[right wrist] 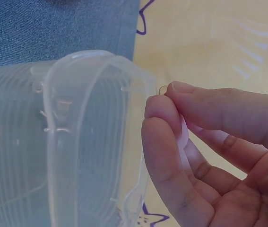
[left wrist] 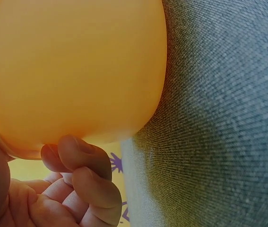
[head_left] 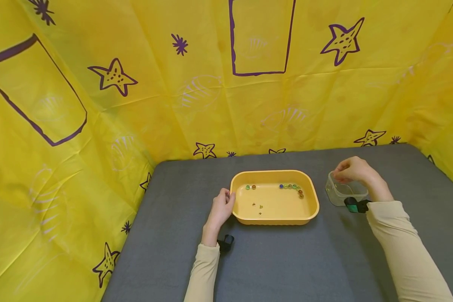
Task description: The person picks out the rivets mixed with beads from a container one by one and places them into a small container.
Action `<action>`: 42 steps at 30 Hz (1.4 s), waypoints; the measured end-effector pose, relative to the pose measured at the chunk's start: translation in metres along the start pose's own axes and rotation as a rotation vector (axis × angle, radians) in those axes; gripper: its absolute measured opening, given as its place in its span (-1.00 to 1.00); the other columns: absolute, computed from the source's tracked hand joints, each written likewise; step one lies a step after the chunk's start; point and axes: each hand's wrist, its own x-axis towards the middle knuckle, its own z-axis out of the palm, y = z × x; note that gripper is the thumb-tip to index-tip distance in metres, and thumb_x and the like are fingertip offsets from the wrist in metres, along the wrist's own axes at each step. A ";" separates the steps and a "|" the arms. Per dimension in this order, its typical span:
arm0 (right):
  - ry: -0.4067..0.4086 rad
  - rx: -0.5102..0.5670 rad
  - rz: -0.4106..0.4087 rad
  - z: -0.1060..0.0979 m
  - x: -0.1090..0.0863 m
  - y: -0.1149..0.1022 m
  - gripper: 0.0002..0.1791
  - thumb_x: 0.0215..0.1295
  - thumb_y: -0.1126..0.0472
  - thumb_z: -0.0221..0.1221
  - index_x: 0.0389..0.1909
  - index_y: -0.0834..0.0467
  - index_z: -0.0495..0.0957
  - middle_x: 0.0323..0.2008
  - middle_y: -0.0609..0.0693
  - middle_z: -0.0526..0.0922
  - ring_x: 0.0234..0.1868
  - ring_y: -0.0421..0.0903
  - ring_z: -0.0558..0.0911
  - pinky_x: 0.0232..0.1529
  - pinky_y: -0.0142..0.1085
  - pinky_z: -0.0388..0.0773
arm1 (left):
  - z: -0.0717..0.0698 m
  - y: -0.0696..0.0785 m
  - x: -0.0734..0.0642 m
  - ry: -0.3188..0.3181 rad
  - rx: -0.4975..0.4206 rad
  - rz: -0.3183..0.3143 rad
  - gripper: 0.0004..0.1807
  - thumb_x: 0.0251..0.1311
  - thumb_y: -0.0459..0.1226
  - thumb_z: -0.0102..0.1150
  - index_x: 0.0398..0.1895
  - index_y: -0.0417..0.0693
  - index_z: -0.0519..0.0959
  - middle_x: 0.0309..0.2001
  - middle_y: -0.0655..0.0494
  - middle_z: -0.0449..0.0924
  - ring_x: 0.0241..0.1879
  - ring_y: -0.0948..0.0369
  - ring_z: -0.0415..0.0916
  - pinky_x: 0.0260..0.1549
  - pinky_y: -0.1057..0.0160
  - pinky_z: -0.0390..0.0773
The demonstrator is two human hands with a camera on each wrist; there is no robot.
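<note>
A yellow plastic tray holds several glass marbles in a curved row at its back right corner. Two more marbles, one green and one brown, lie at its back left, and three tiny gold-coloured pieces sit toward its front left. My left hand grips the tray's left end, fingertips against its outer wall. Over the rim of a clear plastic container, my right hand pinches a small glassy round thing, mostly hidden by thumb and finger; it looks like a marble.
Grey cloth covers the table under both containers. A yellow curtain with purple starfish and fish drawings hangs behind the table and along both sides. The clear container stands a short gap to the right of the tray.
</note>
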 end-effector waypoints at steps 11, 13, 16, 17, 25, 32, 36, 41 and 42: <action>-0.007 -0.001 0.019 -0.002 -0.004 0.005 -0.75 0.07 0.27 0.24 -0.34 0.41 0.58 -0.57 -0.06 0.61 -0.49 -0.15 0.58 -0.40 -0.31 0.52 | 0.000 0.000 0.000 0.000 0.001 0.004 -0.80 0.32 -0.25 -0.06 -0.27 -0.27 0.38 -0.62 0.09 0.35 -0.66 0.29 0.26 -0.63 0.33 0.32; -0.012 0.004 0.022 -0.002 -0.005 0.006 -0.75 0.08 0.27 0.24 -0.33 0.42 0.58 -0.56 -0.05 0.62 -0.49 -0.14 0.59 -0.41 -0.33 0.52 | 0.000 -0.001 0.000 -0.001 0.002 0.004 -0.80 0.32 -0.25 -0.05 -0.27 -0.27 0.38 -0.62 0.08 0.36 -0.65 0.28 0.27 -0.63 0.33 0.32; -0.020 0.012 0.024 -0.004 -0.006 0.008 -0.75 0.10 0.27 0.23 -0.32 0.43 0.57 -0.55 -0.05 0.63 -0.48 -0.13 0.61 -0.42 -0.34 0.53 | 0.001 -0.001 0.000 -0.002 0.001 -0.003 -0.81 0.32 -0.26 -0.05 -0.27 -0.26 0.38 -0.61 0.08 0.36 -0.65 0.28 0.27 -0.63 0.34 0.33; -0.022 0.014 0.024 -0.004 -0.006 0.009 -0.74 0.11 0.27 0.22 -0.32 0.43 0.57 -0.55 -0.04 0.63 -0.48 -0.12 0.62 -0.42 -0.34 0.53 | 0.001 -0.001 0.000 -0.003 0.001 -0.005 -0.81 0.32 -0.26 -0.05 -0.27 -0.26 0.38 -0.61 0.08 0.36 -0.65 0.27 0.28 -0.63 0.35 0.33; -0.027 0.035 0.028 -0.006 -0.008 0.012 -0.76 0.12 0.30 0.20 -0.31 0.45 0.55 -0.54 -0.03 0.63 -0.49 -0.12 0.62 -0.43 -0.35 0.54 | 0.001 -0.002 0.000 -0.005 0.001 -0.005 -0.81 0.32 -0.25 -0.05 -0.27 -0.27 0.38 -0.61 0.08 0.37 -0.65 0.28 0.28 -0.63 0.35 0.33; -0.026 0.057 0.030 -0.005 -0.010 0.012 -0.75 0.12 0.33 0.18 -0.29 0.48 0.54 -0.52 -0.02 0.63 -0.47 -0.10 0.63 -0.37 -0.27 0.57 | 0.000 -0.001 0.000 -0.005 0.000 -0.004 -0.81 0.32 -0.26 -0.06 -0.26 -0.27 0.38 -0.61 0.08 0.38 -0.64 0.26 0.30 -0.62 0.34 0.34; -0.031 0.059 0.036 -0.006 -0.012 0.011 -0.75 0.12 0.32 0.18 -0.28 0.48 0.53 -0.52 -0.02 0.64 -0.48 -0.13 0.63 -0.36 -0.24 0.57 | 0.000 -0.001 0.001 -0.008 -0.005 -0.002 -0.81 0.32 -0.26 -0.07 -0.23 -0.27 0.38 -0.61 0.08 0.39 -0.64 0.26 0.29 -0.62 0.34 0.34; -0.031 0.061 0.034 -0.006 -0.014 0.011 -0.74 0.13 0.32 0.18 -0.28 0.49 0.53 -0.51 -0.01 0.64 -0.47 -0.12 0.63 -0.34 -0.23 0.58 | 0.000 -0.001 0.001 -0.008 -0.004 0.008 -0.81 0.33 -0.27 -0.07 -0.24 -0.28 0.38 -0.61 0.08 0.38 -0.65 0.27 0.28 -0.62 0.33 0.34; -0.031 0.061 0.033 -0.006 -0.014 0.011 -0.74 0.13 0.32 0.18 -0.27 0.49 0.53 -0.51 0.00 0.64 -0.47 -0.11 0.64 -0.34 -0.23 0.58 | 0.001 -0.001 0.001 -0.008 -0.004 0.008 -0.81 0.33 -0.27 -0.07 -0.24 -0.28 0.38 -0.61 0.08 0.38 -0.65 0.27 0.28 -0.62 0.33 0.34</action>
